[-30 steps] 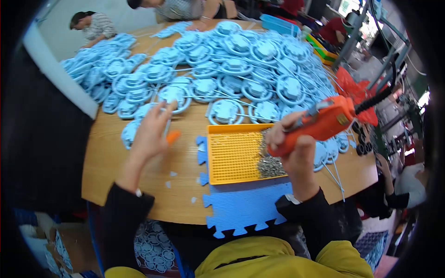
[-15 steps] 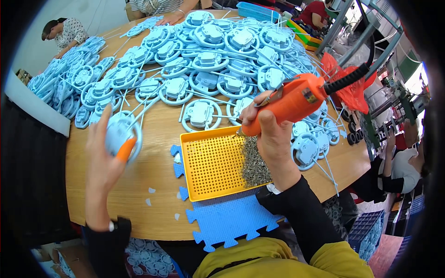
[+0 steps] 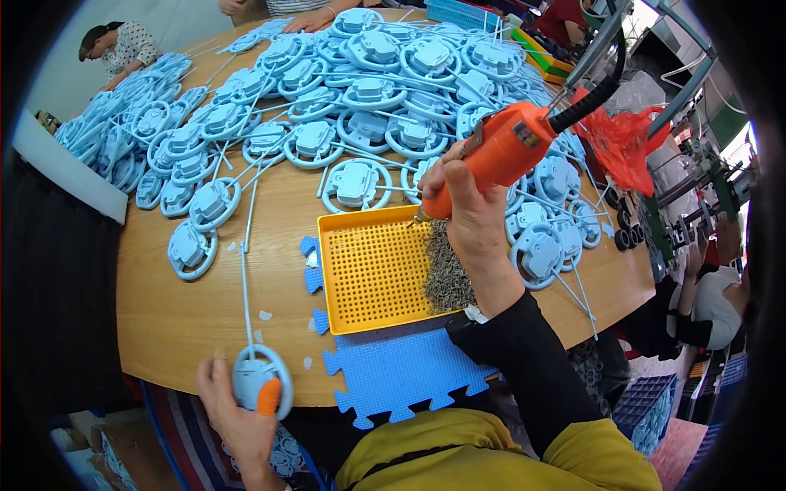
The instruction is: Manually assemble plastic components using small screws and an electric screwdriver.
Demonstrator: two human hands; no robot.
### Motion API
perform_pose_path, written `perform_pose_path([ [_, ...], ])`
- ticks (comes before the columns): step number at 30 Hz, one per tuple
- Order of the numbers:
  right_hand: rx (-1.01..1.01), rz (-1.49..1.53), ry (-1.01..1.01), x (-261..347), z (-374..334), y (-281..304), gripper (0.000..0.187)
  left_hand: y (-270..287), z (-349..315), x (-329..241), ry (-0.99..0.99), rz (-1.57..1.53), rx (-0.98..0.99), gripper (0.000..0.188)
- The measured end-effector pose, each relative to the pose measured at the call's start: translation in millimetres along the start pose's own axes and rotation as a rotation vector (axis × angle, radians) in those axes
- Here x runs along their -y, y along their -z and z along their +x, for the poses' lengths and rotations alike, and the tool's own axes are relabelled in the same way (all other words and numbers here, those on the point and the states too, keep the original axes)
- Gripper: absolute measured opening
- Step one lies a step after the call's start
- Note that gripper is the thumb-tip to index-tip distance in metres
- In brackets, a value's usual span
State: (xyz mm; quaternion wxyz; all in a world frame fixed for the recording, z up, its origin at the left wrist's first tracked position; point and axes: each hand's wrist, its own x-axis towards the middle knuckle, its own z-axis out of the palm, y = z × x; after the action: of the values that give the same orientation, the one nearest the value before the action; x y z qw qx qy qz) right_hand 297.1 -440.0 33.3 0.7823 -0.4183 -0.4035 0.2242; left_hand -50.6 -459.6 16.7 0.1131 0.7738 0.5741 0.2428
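Head view, looking down, shows our left hand (image 3: 237,417) at about seven o'clock, its fingers curled under a pale blue wheel-shaped plastic part (image 3: 262,383), with the thumb, capped in an orange finger cot (image 3: 268,396), pressed on its face; the part sits at the near edge of the round wooden table (image 3: 205,303), and a thin blue stem rises from it toward twelve o'clock. Our right hand (image 3: 471,217), a little to the two o'clock side of centre, is clenched around the barrel of an orange electric screwdriver (image 3: 495,157), whose bit points down toward eight o'clock and meets the upper right corner of a yellow perforated tray (image 3: 372,274); we cannot tell whether the tip touches it. A heap of small grey screws (image 3: 446,274) lies along the tray's right side, just beneath our wrist. A black coiled cable (image 3: 594,92) runs from the tool's rear toward one o'clock. Below the tray, at six o'clock, a blue foam puzzle mat (image 3: 401,376) hangs over the table edge. Farther out, from nine to one o'clock, many more blue wheel parts (image 3: 360,90) cover the table. A red plastic bag (image 3: 626,143) lies at two o'clock, and other people sit at the table's far rim.
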Motion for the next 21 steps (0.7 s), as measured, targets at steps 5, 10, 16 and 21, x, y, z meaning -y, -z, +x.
perform_pose_path([
  [5,-0.026,-0.024,0.027,7.2,-2.0,0.0,0.040,-1.6,-44.3,-27.3,0.085,-0.831,0.297,0.088],
  [10,-0.019,-0.011,0.103,42.1,-5.8,-6.5,0.049,3.7,-18.1,-39.6,-0.493,-0.320,0.241,0.076],
  [16,0.156,0.105,-0.024,90.1,-58.8,-42.6,0.064,-32.7,5.0,-37.4,-0.686,-0.362,0.379,0.088],
  [21,0.289,0.097,-0.224,91.3,-107.6,-52.6,0.071,-57.1,-26.0,-67.0,-0.627,-0.382,0.133,0.088],
])
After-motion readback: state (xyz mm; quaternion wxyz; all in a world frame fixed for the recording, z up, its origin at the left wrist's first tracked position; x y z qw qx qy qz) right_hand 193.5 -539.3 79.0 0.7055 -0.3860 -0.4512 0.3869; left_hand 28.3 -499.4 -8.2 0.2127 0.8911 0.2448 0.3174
